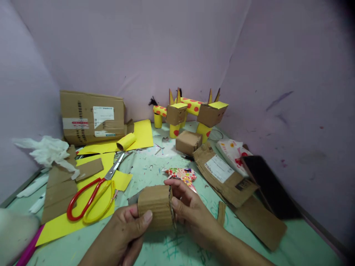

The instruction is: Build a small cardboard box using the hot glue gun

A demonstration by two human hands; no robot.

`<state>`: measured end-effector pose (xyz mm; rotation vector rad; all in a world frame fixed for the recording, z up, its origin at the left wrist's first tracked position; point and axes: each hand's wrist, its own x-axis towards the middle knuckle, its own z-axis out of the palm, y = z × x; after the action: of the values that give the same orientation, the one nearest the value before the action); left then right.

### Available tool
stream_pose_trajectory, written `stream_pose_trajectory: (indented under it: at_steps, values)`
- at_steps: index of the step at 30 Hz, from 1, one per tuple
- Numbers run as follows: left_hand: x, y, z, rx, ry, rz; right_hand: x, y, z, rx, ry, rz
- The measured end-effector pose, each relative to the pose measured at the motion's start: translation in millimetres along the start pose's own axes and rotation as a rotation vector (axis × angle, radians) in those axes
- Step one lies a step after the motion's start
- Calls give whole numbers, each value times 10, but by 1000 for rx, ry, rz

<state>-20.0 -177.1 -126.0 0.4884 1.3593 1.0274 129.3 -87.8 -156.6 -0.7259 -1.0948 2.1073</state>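
Held between my two hands, low in the middle of the head view, is a small cardboard box [155,210] with rough cut edges. My left hand [129,229] is closed on its left side, thumb across the front face. My right hand [191,207] grips the right edge, thumb near the raw edge and fingers along the top. A grey strip or flap [133,200] shows behind the box by my left fingers; what it is I cannot tell. Just beyond the box lies a floral-patterned glue gun-like item [181,174]. Scissors [93,195] with red and yellow handles rest left.
Two spotted yellow cardboard animals [176,114] stand at the back, near a small brown box [189,142]. A large carton [93,118] and yellow paper [142,133] sit back left. Cardboard pieces [222,175] and a dark flat panel [270,186] lie right. Crumpled tissue [51,150] is left.
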Motion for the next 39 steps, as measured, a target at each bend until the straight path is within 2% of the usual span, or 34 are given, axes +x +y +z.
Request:
stream_pose_trajectory:
  at_steps: [18,30,39]
  values:
    - [51,-49,20,-42,141,17,29,19,33,-63,72,-45]
    - [40,-79,21,-65,96,-9,15,-25,50,-131,68,-20]
    - [51,-74,60,-92,85,-31,3,-14,56,-101,25,-73]
